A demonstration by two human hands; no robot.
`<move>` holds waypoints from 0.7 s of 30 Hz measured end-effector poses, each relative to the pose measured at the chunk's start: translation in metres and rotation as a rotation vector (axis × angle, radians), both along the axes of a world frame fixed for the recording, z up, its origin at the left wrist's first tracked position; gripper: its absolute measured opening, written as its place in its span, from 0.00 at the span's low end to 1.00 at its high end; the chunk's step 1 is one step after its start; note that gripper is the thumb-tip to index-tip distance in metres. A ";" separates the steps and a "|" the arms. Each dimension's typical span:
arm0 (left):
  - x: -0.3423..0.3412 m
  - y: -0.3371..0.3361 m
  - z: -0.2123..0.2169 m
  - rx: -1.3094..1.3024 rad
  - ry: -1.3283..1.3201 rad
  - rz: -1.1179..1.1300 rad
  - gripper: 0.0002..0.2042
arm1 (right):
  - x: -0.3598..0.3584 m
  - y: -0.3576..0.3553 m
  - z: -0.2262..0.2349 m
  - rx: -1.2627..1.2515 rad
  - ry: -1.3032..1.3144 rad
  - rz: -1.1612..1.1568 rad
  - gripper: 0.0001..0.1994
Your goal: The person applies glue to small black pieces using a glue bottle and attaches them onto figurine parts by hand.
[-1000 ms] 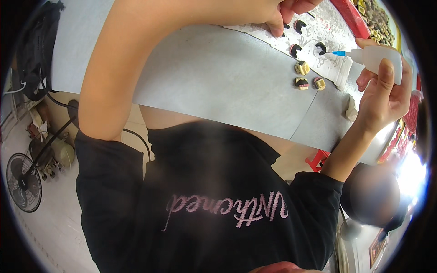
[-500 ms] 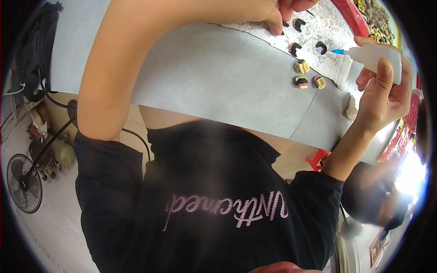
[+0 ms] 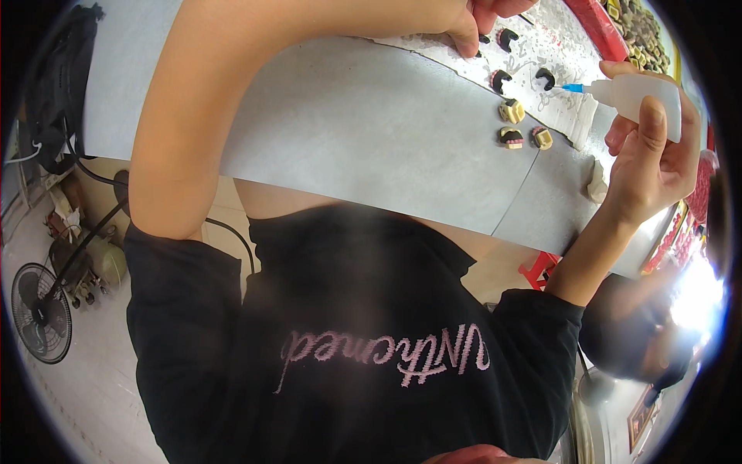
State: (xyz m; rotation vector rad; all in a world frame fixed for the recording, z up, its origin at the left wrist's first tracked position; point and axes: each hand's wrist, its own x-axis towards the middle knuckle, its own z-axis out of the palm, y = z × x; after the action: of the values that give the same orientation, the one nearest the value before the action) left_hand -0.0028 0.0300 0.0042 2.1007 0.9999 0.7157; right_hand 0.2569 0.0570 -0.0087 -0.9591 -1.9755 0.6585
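My right hand [image 3: 655, 151] is wrapped round a translucent white squeeze bottle [image 3: 645, 97] held sideways. Its blue needle tip [image 3: 573, 88] points left, close to a small black U-shaped piece [image 3: 546, 78] on the white paper [image 3: 568, 116]. At the top edge my left hand [image 3: 473, 27] has its thumb and fingers curled down at the paper, beside a little black piece [image 3: 485, 39]. Whatever lies between those fingers is hidden. Nearby are another black curved piece [image 3: 508, 39] and a black one with a pinkish edge [image 3: 501, 80].
Cream blocks [image 3: 512, 112], some with black and pink parts, sit on the grey table [image 3: 371, 124]. At the upper right, many small cream pieces [image 3: 645, 39] lie behind a red edge [image 3: 599, 29]. A crumpled white scrap [image 3: 597, 182] is near my right wrist. A floor fan [image 3: 41, 313] stands left.
Almost nothing differs. The paper's pieces and both hands keep nearly the same places; the black U-shaped piece by the needle sits very slightly higher in the picture.
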 end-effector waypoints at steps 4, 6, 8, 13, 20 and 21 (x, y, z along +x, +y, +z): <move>0.002 0.001 0.001 0.007 0.006 0.002 0.09 | 0.001 0.001 0.000 0.011 -0.024 -0.029 0.13; 0.002 0.001 0.003 -0.023 0.027 0.014 0.09 | 0.001 0.000 0.000 0.006 -0.018 -0.018 0.13; 0.003 0.001 0.003 -0.043 0.011 0.014 0.09 | 0.001 0.000 0.000 0.001 -0.014 -0.008 0.13; 0.001 0.000 -0.002 0.040 0.006 -0.008 0.09 | 0.001 -0.001 0.000 -0.015 -0.032 -0.006 0.13; 0.001 0.003 0.003 -0.012 0.004 -0.009 0.09 | 0.016 0.024 0.002 -0.040 0.213 0.057 0.17; 0.002 0.004 0.002 0.000 -0.001 -0.018 0.09 | 0.019 0.028 0.002 -0.028 0.208 0.049 0.17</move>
State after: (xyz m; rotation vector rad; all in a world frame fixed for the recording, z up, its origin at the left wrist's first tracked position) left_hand -0.0012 0.0345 0.0065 2.1063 0.9798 0.7075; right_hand 0.2756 0.0848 -0.0069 -0.8265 -1.8149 0.7825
